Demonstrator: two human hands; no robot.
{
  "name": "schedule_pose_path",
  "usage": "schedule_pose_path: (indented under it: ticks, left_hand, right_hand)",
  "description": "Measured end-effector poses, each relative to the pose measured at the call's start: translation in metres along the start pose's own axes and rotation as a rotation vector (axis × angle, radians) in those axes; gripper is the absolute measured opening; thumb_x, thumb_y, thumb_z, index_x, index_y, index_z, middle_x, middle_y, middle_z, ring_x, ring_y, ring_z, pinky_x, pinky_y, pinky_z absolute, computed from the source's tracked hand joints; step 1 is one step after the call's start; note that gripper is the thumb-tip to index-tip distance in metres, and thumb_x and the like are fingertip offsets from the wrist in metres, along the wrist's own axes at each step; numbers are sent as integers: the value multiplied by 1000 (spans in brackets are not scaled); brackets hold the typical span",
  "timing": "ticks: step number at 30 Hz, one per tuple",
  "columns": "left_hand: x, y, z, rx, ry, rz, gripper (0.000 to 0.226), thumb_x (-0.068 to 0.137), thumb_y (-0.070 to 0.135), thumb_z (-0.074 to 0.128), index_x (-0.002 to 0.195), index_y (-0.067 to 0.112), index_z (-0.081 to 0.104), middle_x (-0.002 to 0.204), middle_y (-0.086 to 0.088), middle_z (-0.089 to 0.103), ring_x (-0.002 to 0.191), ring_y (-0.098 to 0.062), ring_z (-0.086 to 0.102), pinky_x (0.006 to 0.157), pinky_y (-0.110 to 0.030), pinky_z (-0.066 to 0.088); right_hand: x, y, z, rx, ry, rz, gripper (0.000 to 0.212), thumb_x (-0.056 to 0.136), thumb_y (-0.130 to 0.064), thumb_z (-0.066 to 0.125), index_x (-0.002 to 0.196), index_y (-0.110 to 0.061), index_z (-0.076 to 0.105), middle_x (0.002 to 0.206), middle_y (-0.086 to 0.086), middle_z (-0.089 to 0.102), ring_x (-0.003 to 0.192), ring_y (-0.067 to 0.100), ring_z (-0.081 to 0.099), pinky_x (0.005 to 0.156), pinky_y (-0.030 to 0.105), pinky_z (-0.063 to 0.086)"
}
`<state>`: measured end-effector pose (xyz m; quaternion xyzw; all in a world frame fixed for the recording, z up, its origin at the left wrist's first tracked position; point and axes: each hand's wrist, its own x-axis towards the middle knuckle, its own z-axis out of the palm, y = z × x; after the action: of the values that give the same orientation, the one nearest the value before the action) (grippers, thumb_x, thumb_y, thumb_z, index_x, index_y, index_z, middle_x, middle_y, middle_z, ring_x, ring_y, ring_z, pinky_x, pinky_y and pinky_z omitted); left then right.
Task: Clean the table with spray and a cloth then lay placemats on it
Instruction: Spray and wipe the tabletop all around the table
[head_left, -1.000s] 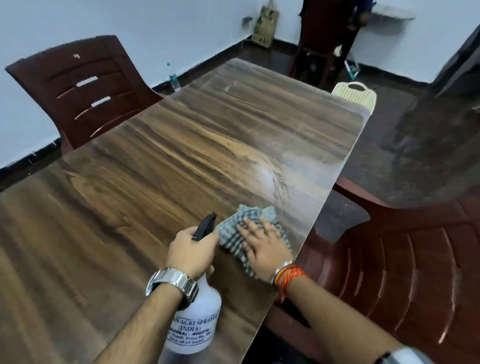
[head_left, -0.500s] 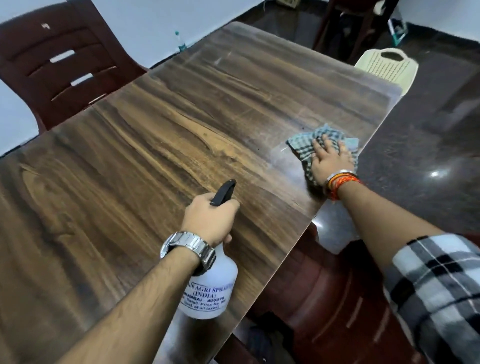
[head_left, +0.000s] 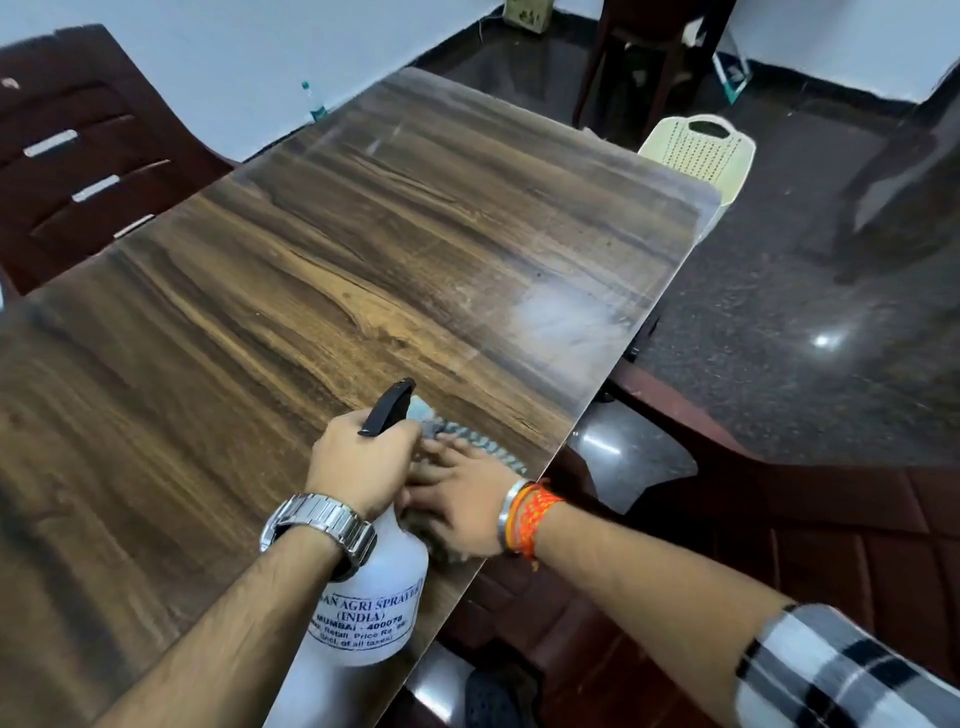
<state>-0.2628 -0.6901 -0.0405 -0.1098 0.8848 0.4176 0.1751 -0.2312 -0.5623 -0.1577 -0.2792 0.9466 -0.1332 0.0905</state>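
Wood-grain laminate fills most of our view. Our surface runs away from us toward a pale wall, with a dark red chair pushed up at its left side. Left of centre, our left hand grips the neck of the white spray bottle, fingers wrapped below the black trigger. The bottle stands on the surface near the front edge.

Just to its right, our right hand lies flat with straight fingers, pressing the checked cloth onto the surface close against the bottle. Half a second ago that hand was stretched far out along the right edge. It has swept back toward us, and a hazy patch shows farther out near that edge.

We judge this to be the return stroke of a wipe. The right-hand strip is getting covered, while the broad left part looks not yet wiped.

Farther right, what looks like a cream plastic stool sits beyond the far corner, and another red chair is beside us. No placemats are in view, so laying them seems well off.
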Motion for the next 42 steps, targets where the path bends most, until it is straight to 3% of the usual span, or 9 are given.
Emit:
schedule_pose_path:
  ticks: [7, 15, 20, 23, 25, 27, 32, 36, 42]
  left_hand:
    - [0, -2, -3, -55, -6, -73, 28, 82, 21, 62, 91, -5, 65, 58, -7, 58, 33, -18, 57, 37, -16, 36]
    - [15, -3, -12, -107, -14, -110, 19, 81, 21, 59, 82, 2, 65, 58, -9, 58, 32, -20, 56, 48, -25, 45]
    - [39, 17, -11, -185, 1, -68, 14, 76, 19, 58, 67, 8, 58, 58, -9, 58, 34, -25, 55, 51, -31, 46]
    - [51, 30, -13, -176, 44, -52, 15, 73, 21, 58, 65, 8, 60, 53, -6, 61, 38, -23, 55, 49, -23, 44]
    - [57, 35, -17, -182, 55, -40, 14, 71, 22, 58, 65, 9, 58, 55, -6, 61, 46, -25, 52, 55, -26, 41]
    - [59, 35, -23, -173, 71, -29, 14, 71, 21, 58, 64, 10, 54, 49, -1, 57, 42, -20, 50, 52, -21, 39]
    - [52, 23, -40, -147, 72, -42, 11, 72, 21, 59, 72, 10, 58, 55, -7, 59, 35, -24, 58, 58, -33, 49]
    - [47, 0, -60, -153, 101, -90, 11, 79, 20, 59, 78, 9, 61, 62, -9, 63, 36, -23, 60, 61, -36, 51]
    - [21, -47, -95, -206, 177, -177, 13, 74, 22, 58, 76, 10, 61, 64, -8, 66, 39, -25, 62, 62, -43, 56]
  right_hand:
    - [-39, 146, -36, -24, 128, 546, 57, 91, -49, 21, 147, -43, 21, 158, -13, 13, 146, 27, 10, 118, 47, 8]
    - [-13, 211, -67, 77, 165, 1068, 53, 98, -45, 22, 149, -40, 11, 159, -13, -4, 146, 29, -6, 118, 48, 0]
    - [81, 154, -50, -133, -14, 667, 77, 81, -54, 2, 149, -24, 22, 158, 4, 19, 145, 33, 10, 112, 59, 11]
    - [109, 57, -33, -89, -3, 232, 51, 86, -37, 41, 126, -10, 57, 133, 16, 54, 132, 40, 37, 109, 60, 24]
    - [101, 8, -30, -48, -61, -51, 49, 83, -24, 58, 126, 0, 57, 134, 22, 52, 135, 42, 33, 112, 61, 19]
    - [92, 17, -33, -108, -148, -151, 60, 87, -40, 45, 140, -13, 43, 151, 9, 34, 144, 33, 15, 117, 52, 10]
    - [80, 155, -51, -36, 93, 394, 57, 92, -50, 19, 148, -38, 21, 159, -7, 14, 146, 28, 10, 118, 48, 8]
    - [52, 205, -71, 11, 131, 841, 53, 97, -47, 25, 148, -41, 13, 160, -12, 2, 147, 29, -2, 118, 48, 2]
    - [67, 107, -44, -58, 82, 739, 58, 94, -49, 16, 150, -35, 11, 160, -9, 0, 146, 31, -3, 116, 50, 1]
